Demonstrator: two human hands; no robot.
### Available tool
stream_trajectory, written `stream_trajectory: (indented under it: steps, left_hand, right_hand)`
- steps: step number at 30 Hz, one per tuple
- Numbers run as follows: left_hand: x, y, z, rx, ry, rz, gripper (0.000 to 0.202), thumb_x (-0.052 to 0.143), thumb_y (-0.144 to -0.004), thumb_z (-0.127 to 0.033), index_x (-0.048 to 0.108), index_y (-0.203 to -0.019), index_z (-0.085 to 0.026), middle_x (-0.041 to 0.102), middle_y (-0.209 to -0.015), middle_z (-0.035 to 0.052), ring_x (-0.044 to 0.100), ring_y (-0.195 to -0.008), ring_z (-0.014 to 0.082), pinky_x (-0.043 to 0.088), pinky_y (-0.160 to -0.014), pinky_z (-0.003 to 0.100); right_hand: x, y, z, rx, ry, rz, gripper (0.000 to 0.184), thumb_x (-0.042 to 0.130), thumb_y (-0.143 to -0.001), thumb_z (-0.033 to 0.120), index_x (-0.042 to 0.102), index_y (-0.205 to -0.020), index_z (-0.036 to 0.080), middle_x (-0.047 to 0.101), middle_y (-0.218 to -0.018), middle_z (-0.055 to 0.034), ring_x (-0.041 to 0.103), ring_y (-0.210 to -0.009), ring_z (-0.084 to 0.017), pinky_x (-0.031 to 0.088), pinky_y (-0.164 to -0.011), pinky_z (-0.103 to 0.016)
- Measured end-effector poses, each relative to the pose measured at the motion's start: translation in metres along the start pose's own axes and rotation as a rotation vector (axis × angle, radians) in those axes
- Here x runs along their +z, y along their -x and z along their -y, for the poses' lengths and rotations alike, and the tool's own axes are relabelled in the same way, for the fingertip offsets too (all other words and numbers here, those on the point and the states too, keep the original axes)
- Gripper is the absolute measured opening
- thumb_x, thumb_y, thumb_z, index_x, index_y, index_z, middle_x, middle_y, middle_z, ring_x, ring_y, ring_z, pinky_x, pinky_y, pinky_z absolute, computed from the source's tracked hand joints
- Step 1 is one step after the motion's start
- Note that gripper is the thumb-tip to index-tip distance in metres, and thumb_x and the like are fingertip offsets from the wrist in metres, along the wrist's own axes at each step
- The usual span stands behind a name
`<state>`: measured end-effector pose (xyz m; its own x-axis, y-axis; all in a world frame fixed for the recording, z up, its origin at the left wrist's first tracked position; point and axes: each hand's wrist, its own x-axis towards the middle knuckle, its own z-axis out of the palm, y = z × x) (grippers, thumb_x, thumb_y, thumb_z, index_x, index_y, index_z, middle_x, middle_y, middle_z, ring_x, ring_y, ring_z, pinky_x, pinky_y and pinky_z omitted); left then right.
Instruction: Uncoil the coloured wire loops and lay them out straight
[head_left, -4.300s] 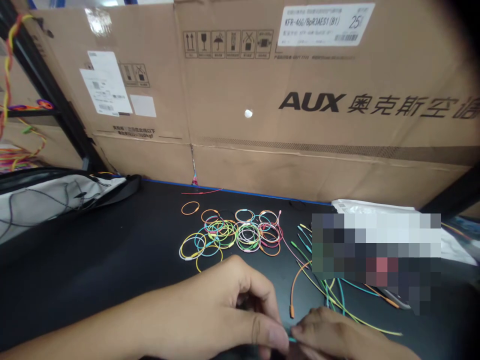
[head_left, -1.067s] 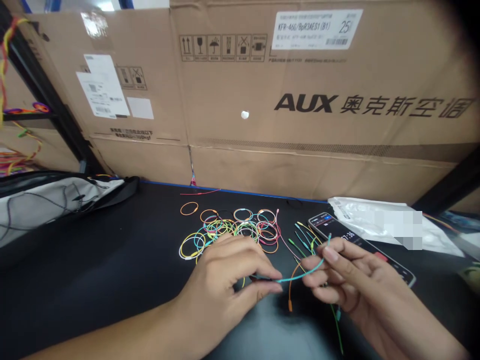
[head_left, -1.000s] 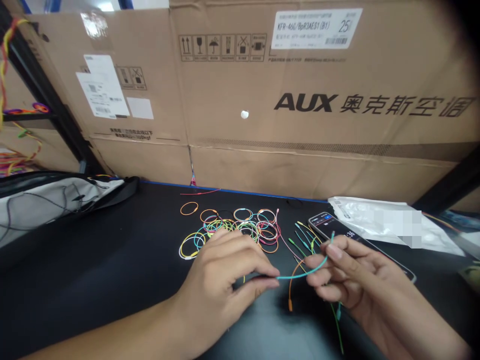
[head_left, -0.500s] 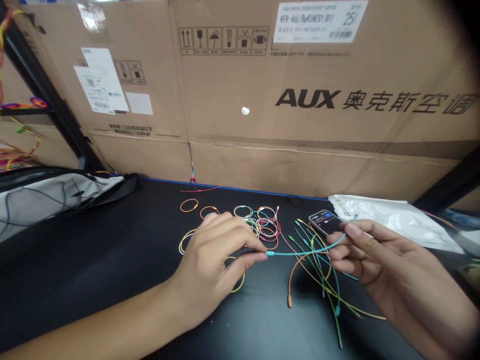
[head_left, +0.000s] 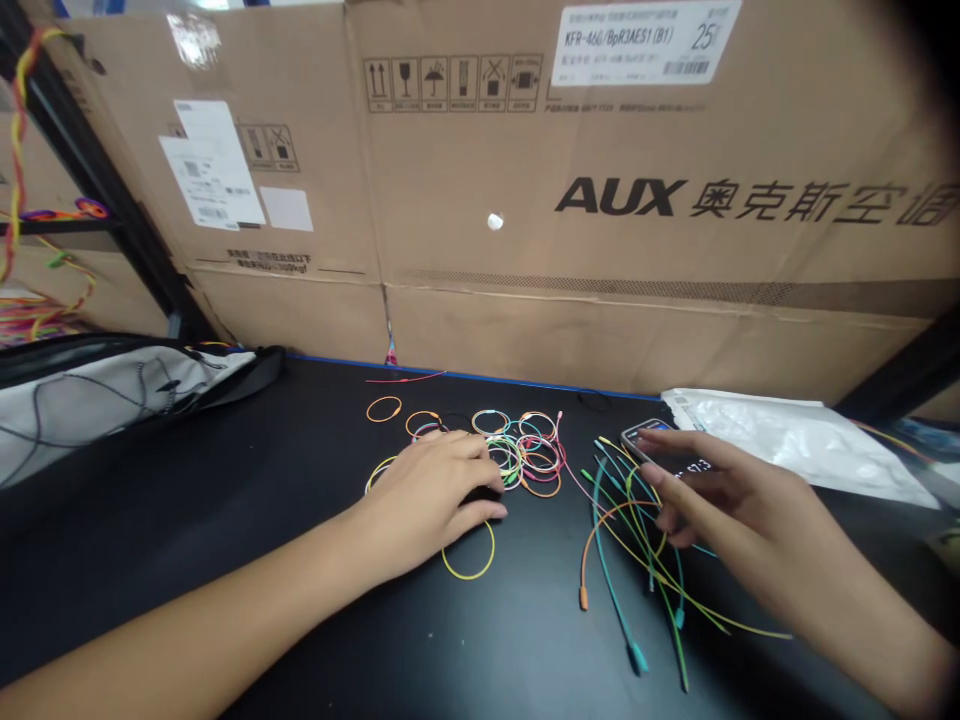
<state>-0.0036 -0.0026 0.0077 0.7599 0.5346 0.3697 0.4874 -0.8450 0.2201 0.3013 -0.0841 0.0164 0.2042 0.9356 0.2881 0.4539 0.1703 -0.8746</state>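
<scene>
My left hand (head_left: 427, 490) rests on the black table top with its fingertips at the edge of a heap of small coloured wire loops (head_left: 521, 460), and it holds nothing that I can see. A yellow wire loop (head_left: 469, 562) lies just below its thumb. My right hand (head_left: 720, 490) hovers with its fingers apart over a spread of loose coloured wires (head_left: 630, 540), holding none of them. Among those wires lies a long teal wire (head_left: 611, 590) with its end pointing toward me.
A phone (head_left: 639, 436) lies just beyond my right fingers, beside a white plastic bag (head_left: 795, 435). A grey-and-black fabric bag (head_left: 112, 405) sits at the table's left. Large cardboard boxes (head_left: 600, 200) stand along the table's (head_left: 150, 570) far edge.
The teal wire, held between both hands earlier, now lies on the table among the loose wires. Both hands have let go, and my left hand has moved onto the edge of the loops.
</scene>
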Motion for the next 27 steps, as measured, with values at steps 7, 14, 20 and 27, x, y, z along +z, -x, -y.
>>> stream_trajectory:
  steps: [7, 14, 20, 27]
  left_hand:
    - [0.005, -0.004, -0.006, 0.0, -0.064, 0.032, 0.009, 0.079, -0.094, -0.027, 0.072, -0.098, -0.021, 0.071, -0.098, 0.0001, 0.067, -0.087, 0.0203, 0.047, -0.075, 0.033]
    - [0.007, -0.007, -0.01, 0.034, -0.195, 0.048, 0.011, 0.064, -0.1, -0.012, 0.066, -0.091, -0.019, 0.069, -0.091, 0.0012, 0.064, -0.086, 0.0211, 0.043, -0.075, 0.033]
    - [0.004, -0.006, -0.011, 0.068, -0.268, 0.022, 0.02, 0.052, -0.101, -0.004, 0.062, -0.09, -0.018, 0.067, -0.09, 0.0015, 0.059, -0.082, 0.0205, 0.036, -0.071, 0.033]
    - [-0.004, -0.007, -0.006, 0.089, -0.237, -0.125, 0.026, 0.041, -0.108, -0.007, 0.063, -0.096, -0.016, 0.064, -0.088, 0.0033, 0.054, -0.076, 0.019, 0.036, -0.069, 0.034]
  right_hand:
    - [0.004, 0.012, 0.004, -0.302, 0.322, 0.099, 0.029, 0.065, -0.101, 0.045, 0.072, -0.124, 0.029, 0.068, -0.11, -0.0085, 0.065, -0.069, -0.02, 0.053, -0.054, -0.034]
    - [0.01, 0.019, 0.005, -0.351, 0.38, 0.131, 0.021, 0.059, -0.106, 0.04, 0.07, -0.119, 0.026, 0.065, -0.079, -0.0008, 0.059, -0.06, -0.019, 0.047, -0.052, -0.033]
    - [0.008, 0.017, 0.004, -0.365, 0.385, 0.075, 0.018, 0.061, -0.105, 0.042, 0.072, -0.11, 0.028, 0.07, -0.079, -0.001, 0.064, -0.064, -0.021, 0.049, -0.057, -0.035]
    - [0.006, 0.018, 0.003, -0.366, 0.388, 0.042, 0.017, 0.063, -0.104, 0.042, 0.072, -0.111, 0.028, 0.073, -0.082, -0.002, 0.068, -0.067, -0.023, 0.051, -0.061, -0.038]
